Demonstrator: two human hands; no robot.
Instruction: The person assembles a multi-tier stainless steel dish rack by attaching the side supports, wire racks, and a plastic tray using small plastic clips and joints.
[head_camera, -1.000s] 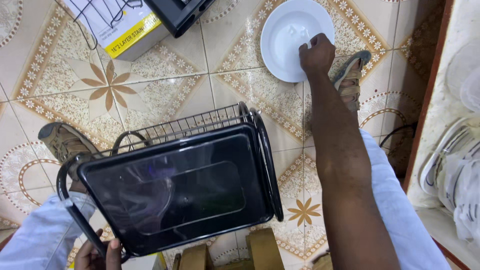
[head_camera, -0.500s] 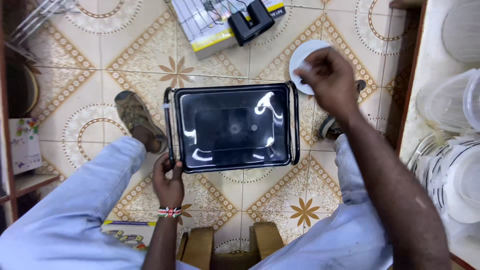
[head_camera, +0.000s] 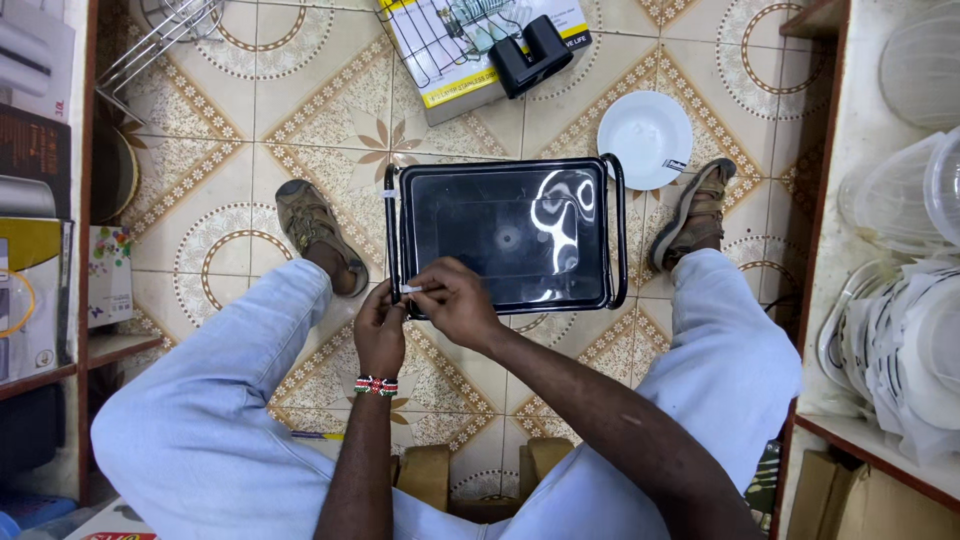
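Tray (head_camera: 505, 235) rests on floor between the feet | small white tag (head_camera: 418, 289) at its near-left rim is pinched by left hand (head_camera: 380, 325) and right hand (head_camera: 458, 300), both closed narrow | risk: glossy tray may be tipped by a hard pull; plate (head_camera: 645, 140) just beyond could be struck.

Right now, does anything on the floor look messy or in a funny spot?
Yes. A white plate lies on the tiled floor beside the right sandal, where it could be stepped on. A black bracket sits on top of a cardboard box turned askew to the tiles. Both hands meet at the black tray's near-left corner.
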